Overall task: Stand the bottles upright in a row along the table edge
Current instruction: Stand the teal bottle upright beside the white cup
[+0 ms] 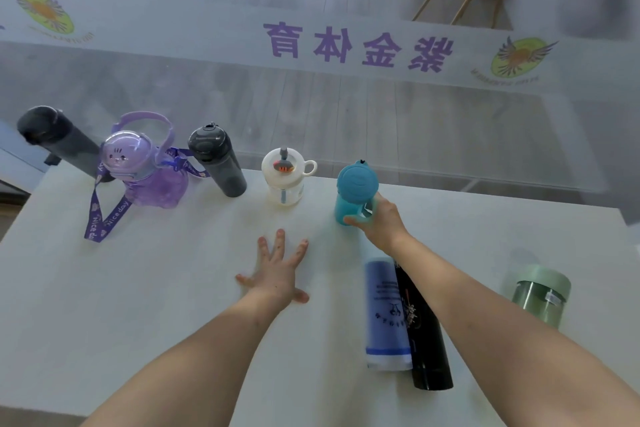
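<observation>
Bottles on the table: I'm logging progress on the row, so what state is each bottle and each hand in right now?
Black bottle: upright, far left of row.
Purple bottle: upright, strap trailing on table.
Dark grey bottle: upright.
White cup: upright, lid on.
Teal bottle: upright, gripped by right hand.
Blue bottle: lying down.
Black slim bottle: lying beside it.
Green bottle: standing apart from row.
Left hand: flat on table, empty.

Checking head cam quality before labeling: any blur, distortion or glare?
Head view: strong wide-angle bending, the table edge curves and the dark bottle leans outward; the blue bottle lying under the right arm is smeared; the glass behind is hazy with reflections; light is soft, shadows faint.
</observation>
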